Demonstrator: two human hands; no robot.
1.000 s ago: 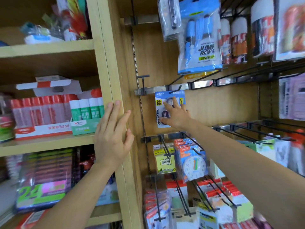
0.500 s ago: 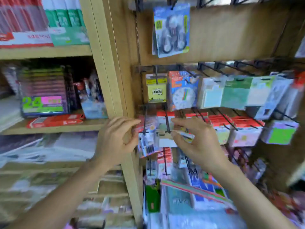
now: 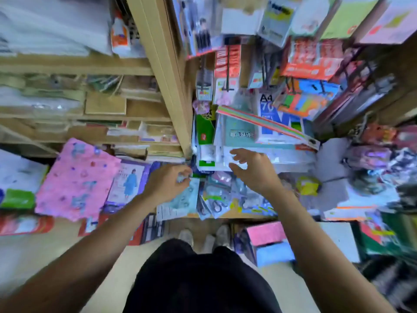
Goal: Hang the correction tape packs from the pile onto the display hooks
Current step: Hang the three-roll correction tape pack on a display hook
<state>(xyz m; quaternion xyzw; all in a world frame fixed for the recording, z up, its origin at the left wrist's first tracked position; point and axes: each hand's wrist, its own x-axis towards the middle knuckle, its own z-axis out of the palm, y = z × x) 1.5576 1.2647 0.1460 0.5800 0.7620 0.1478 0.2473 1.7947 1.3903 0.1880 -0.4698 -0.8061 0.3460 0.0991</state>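
The view is blurred and looks down at a low ledge. A pile of blue correction tape packs point(image 3: 216, 201) lies fanned out there, near its front edge. My left hand point(image 3: 168, 184) is at the pile's left end, its fingers curled round the top of a pale blue pack point(image 3: 188, 197). My right hand point(image 3: 253, 171) hovers above the pile's right side with fingers spread and holds nothing. Black display hooks point(image 3: 228, 62) with hanging goods stick out of the wall above.
A wooden shelf post point(image 3: 167, 71) rises just left of the pile. Stacked paper packs point(image 3: 268, 123) and a green box point(image 3: 204, 132) stand behind it. A pink patterned bag point(image 3: 76, 179) lies to the left, and pink and blue boxes point(image 3: 267, 242) sit on the floor by my feet.
The view swung down from the hooks to the ledge. My right hand left the hung pack, my left hand left the post, and both dropped to the pile.
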